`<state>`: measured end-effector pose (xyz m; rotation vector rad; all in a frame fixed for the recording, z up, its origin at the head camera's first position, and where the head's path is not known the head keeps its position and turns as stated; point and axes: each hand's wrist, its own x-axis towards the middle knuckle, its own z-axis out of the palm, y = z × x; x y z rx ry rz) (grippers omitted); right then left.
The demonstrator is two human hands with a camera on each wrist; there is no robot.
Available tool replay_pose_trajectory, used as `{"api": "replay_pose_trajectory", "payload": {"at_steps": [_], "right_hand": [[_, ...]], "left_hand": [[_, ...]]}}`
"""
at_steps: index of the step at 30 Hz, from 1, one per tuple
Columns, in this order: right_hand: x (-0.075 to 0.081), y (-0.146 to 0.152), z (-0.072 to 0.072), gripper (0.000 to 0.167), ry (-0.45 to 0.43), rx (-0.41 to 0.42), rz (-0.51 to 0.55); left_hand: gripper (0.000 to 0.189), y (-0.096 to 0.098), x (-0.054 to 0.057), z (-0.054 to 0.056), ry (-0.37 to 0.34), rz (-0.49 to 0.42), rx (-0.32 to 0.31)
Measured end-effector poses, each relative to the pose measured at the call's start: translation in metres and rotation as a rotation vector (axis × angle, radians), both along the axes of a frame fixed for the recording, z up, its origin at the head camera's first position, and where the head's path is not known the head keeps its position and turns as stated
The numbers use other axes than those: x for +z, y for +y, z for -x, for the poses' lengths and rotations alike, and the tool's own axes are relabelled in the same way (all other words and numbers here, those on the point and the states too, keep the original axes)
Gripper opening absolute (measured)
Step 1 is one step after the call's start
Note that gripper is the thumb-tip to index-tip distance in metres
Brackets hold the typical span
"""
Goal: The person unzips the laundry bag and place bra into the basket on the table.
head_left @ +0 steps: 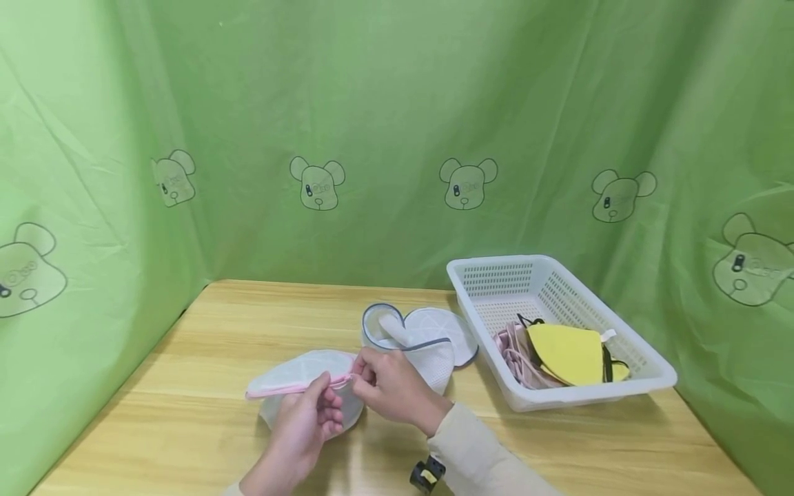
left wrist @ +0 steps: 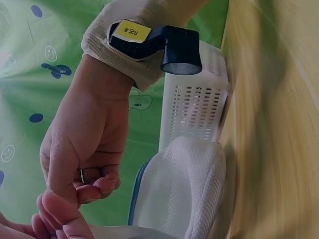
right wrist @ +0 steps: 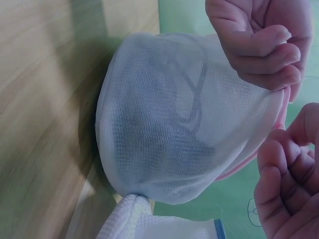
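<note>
A rounded white mesh laundry bag with a pink zipper edge stands on the table, and something dark with a strap shows faintly through its mesh in the right wrist view. My left hand pinches the pink edge between thumb and forefinger, its other fingers curled. Close beside it, my right hand pinches the zipper at its right end; the small pull itself is hidden by the fingertips. Behind the right hand lies a second white mesh bag with dark blue trim, its flap standing open.
At the right stands a white perforated basket. Inside it lie a yellow cloth piece with black straps and a bundle of pale pink fabric. Green curtains enclose the wooden table at the back and sides.
</note>
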<state>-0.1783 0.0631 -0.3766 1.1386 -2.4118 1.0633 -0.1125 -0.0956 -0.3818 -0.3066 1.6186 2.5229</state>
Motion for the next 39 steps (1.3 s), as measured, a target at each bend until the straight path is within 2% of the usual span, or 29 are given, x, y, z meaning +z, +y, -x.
{"api": "replay_pose_trajectory", "payload": {"at_steps": [39], "right_hand": [[-0.008, 0.010, 0.012, 0.011, 0.008, -0.090, -0.044]], "left_hand": [[0.028, -0.009, 0.002, -0.002, 0.002, 0.020, 0.019]]}}
